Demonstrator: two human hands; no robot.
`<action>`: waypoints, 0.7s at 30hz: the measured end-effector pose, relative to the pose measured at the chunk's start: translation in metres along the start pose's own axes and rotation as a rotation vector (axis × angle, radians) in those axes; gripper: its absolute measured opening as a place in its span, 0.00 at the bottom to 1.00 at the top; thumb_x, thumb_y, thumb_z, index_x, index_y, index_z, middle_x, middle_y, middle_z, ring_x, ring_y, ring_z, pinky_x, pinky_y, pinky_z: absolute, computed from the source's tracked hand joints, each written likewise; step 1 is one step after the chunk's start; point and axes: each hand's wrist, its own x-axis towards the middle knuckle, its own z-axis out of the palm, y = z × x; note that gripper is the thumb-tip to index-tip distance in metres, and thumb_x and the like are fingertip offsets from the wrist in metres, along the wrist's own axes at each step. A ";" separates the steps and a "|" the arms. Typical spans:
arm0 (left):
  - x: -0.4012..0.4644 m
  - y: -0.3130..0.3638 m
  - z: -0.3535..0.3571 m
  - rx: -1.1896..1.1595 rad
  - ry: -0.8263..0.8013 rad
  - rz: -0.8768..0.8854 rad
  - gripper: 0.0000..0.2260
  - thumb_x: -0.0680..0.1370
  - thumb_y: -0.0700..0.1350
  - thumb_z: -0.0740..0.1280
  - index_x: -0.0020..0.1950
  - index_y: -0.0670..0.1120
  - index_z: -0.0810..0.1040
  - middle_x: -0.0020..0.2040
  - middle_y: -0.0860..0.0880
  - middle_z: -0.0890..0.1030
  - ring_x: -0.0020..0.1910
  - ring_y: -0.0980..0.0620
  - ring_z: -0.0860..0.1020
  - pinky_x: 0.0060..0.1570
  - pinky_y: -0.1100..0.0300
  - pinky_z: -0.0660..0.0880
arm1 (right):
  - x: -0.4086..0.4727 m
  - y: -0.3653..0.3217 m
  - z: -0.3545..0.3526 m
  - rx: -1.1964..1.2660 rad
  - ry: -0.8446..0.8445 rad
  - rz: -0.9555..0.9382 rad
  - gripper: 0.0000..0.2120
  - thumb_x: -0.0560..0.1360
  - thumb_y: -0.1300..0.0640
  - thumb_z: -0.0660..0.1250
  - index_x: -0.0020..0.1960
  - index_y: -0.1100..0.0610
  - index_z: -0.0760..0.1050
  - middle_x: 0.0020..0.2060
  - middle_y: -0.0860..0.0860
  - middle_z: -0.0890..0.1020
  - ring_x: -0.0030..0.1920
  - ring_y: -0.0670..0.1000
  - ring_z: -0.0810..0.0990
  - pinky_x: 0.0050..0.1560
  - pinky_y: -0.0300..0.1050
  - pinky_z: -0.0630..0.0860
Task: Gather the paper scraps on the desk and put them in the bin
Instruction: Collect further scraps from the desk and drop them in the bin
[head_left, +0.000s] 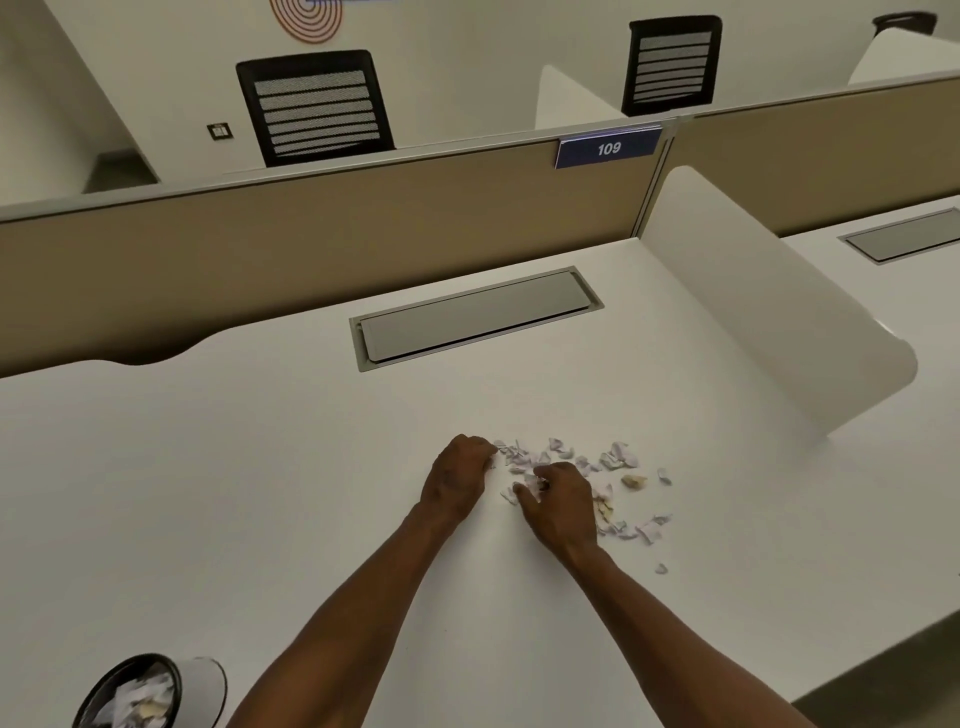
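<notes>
Two bare hands rest among paper scraps (587, 467) on the white surface (260, 467), left hand (457, 480) and right hand (563, 501) each curled in a narrow grip on scraps (bin (150, 693) well left of them).

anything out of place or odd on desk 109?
Only the paper scraps: torn bits strewn over the desk beside both hands, with one stray piece lying apart nearer the front edge. The bin at the lower left already holds paper. Nothing looks damaged or tipped.
</notes>
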 end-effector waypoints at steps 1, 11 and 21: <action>0.001 0.002 -0.001 0.028 -0.044 0.006 0.07 0.76 0.39 0.62 0.46 0.42 0.81 0.45 0.47 0.83 0.46 0.48 0.76 0.46 0.49 0.76 | -0.001 -0.001 0.002 -0.019 -0.026 -0.012 0.25 0.71 0.47 0.75 0.63 0.61 0.80 0.56 0.56 0.81 0.55 0.54 0.81 0.58 0.42 0.73; -0.004 -0.003 0.002 -0.052 -0.011 0.013 0.15 0.78 0.42 0.56 0.47 0.41 0.82 0.46 0.44 0.83 0.47 0.45 0.78 0.48 0.47 0.77 | 0.000 -0.009 0.012 -0.178 -0.103 -0.171 0.12 0.75 0.53 0.70 0.56 0.55 0.83 0.51 0.52 0.79 0.54 0.54 0.77 0.50 0.42 0.71; 0.033 0.014 0.005 -0.153 0.030 -0.149 0.10 0.76 0.34 0.66 0.52 0.42 0.85 0.51 0.45 0.85 0.52 0.46 0.81 0.55 0.59 0.75 | -0.001 0.000 0.022 -0.242 -0.037 -0.282 0.10 0.77 0.63 0.64 0.41 0.57 0.83 0.40 0.53 0.81 0.40 0.54 0.80 0.40 0.48 0.78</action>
